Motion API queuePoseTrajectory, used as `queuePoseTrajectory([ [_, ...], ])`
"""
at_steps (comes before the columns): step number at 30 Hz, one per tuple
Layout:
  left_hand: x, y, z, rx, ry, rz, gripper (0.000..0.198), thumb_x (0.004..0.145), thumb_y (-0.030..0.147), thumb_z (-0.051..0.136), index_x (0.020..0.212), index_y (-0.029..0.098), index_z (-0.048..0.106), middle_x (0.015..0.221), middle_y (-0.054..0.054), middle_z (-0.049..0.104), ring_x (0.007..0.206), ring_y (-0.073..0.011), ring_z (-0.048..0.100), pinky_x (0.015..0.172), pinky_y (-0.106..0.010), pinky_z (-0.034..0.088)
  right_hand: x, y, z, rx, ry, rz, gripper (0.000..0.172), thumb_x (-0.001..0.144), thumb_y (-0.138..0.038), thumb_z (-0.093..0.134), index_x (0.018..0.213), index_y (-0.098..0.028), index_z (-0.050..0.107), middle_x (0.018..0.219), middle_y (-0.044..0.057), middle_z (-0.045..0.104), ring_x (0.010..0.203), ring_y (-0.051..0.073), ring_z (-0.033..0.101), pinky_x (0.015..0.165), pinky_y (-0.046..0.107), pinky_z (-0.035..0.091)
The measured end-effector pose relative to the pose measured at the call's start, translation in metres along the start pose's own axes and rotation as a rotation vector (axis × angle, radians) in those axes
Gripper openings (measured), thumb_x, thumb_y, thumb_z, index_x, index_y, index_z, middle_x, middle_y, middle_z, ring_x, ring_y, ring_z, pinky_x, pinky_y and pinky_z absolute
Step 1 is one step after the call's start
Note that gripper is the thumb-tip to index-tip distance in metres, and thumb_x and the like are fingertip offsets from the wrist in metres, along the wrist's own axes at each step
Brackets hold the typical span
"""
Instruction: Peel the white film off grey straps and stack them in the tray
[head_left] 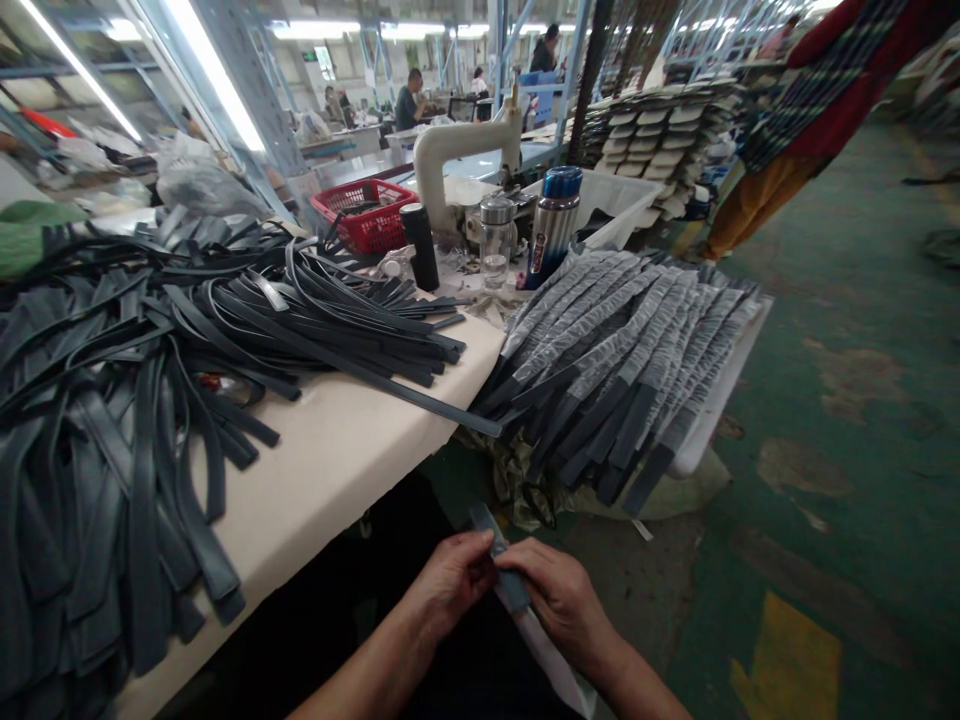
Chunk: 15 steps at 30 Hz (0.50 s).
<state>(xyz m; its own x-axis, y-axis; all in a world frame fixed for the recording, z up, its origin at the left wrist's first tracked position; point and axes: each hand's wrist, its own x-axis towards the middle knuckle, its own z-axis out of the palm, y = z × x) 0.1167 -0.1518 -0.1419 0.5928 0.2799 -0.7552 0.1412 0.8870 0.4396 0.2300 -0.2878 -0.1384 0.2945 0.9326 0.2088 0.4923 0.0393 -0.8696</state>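
Observation:
My left hand (459, 578) is closed on a dark grey strap (512, 590) above my lap, thumb and fingers pinching it near its upper end. My right hand (553, 590) grips the same strap just below and to the right. A clear plastic sleeve (551, 655) covers the strap's lower part and runs down towards my lap. On the table to the left lies a big heap of bare dark straps (142, 400), some hanging over the edge. Straight ahead, wrapped straps (622, 340) lie side by side, their dark ends poking out of wrinkled plastic.
A cream-coloured table (330, 440) slants across the left. Behind stand a red basket (371, 215), a sewing machine (457, 160), a dark cylinder (420, 245), a glass jar (496, 240) and a steel flask (553, 225). A person (810, 120) stands at the upper right.

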Motion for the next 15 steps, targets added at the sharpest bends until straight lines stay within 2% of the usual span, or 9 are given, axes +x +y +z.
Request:
queuePoseTrajectory([
  [3,-0.005,-0.003,0.003,-0.020,-0.050,0.001,0.028,0.062,0.029,0.088,0.075,0.012,0.070,0.069,-0.004,0.071,0.066,-0.0144,0.066,0.065,-0.024,0.052,0.007,0.009,0.005,-0.136,0.130,-0.016,0.025,0.095,-0.022,0.051,0.113,-0.026,0.068,0.103,0.008,0.066,0.094,0.020,0.064,0.080,0.030,0.051],
  [5,-0.009,-0.004,0.005,-0.042,-0.093,0.010,0.027,0.063,0.026,0.086,0.079,0.010,0.071,0.073,-0.006,0.071,0.070,-0.0162,0.067,0.068,-0.026,0.053,0.011,0.010,0.005,-0.212,0.198,-0.076,0.027,0.093,-0.021,0.054,0.117,-0.028,0.067,0.118,0.010,0.063,0.111,0.024,0.059,0.092,0.036,0.048],
  [7,-0.012,-0.005,0.007,-0.084,-0.127,0.012,0.022,0.066,0.021,0.082,0.081,0.010,0.071,0.075,-0.006,0.072,0.071,-0.0157,0.067,0.068,-0.026,0.053,0.013,0.005,0.002,-0.168,0.184,-0.161,0.028,0.094,-0.020,0.053,0.117,-0.030,0.066,0.124,0.008,0.063,0.118,0.025,0.057,0.105,0.043,0.040],
  [8,-0.013,-0.004,0.009,-0.109,-0.140,0.001,0.018,0.070,0.020,0.078,0.083,0.010,0.071,0.074,-0.005,0.071,0.068,-0.0146,0.066,0.067,-0.025,0.053,0.014,0.000,-0.001,-0.093,0.150,-0.176,0.026,0.095,-0.020,0.052,0.115,-0.029,0.066,0.120,0.007,0.066,0.116,0.024,0.059,0.107,0.043,0.038],
  [10,-0.012,-0.002,0.011,-0.163,-0.155,-0.033,0.016,0.079,0.021,0.068,0.089,0.009,0.070,0.077,-0.006,0.072,0.068,-0.0144,0.067,0.067,-0.026,0.054,0.011,-0.014,-0.011,0.095,0.048,-0.118,0.020,0.097,-0.023,0.049,0.106,-0.027,0.066,0.105,0.005,0.071,0.103,0.021,0.064,0.102,0.039,0.043],
  [13,0.001,0.007,0.011,-0.273,-0.084,-0.029,0.023,0.092,0.027,0.055,0.097,0.008,0.067,0.093,-0.014,0.074,0.076,-0.0189,0.071,0.071,-0.030,0.056,-0.003,-0.033,-0.030,0.236,-0.139,0.116,0.023,0.097,-0.032,0.048,0.094,-0.024,0.069,0.088,0.005,0.071,0.085,0.020,0.066,0.083,0.030,0.049],
  [15,0.015,0.013,0.008,-0.333,0.012,0.029,0.020,0.095,0.027,0.053,0.097,0.010,0.064,0.093,-0.012,0.074,0.077,-0.0172,0.071,0.072,-0.029,0.056,-0.023,-0.034,-0.044,0.201,-0.281,0.309,0.024,0.094,-0.032,0.051,0.086,-0.022,0.071,0.080,0.004,0.069,0.078,0.019,0.064,0.077,0.027,0.047],
])
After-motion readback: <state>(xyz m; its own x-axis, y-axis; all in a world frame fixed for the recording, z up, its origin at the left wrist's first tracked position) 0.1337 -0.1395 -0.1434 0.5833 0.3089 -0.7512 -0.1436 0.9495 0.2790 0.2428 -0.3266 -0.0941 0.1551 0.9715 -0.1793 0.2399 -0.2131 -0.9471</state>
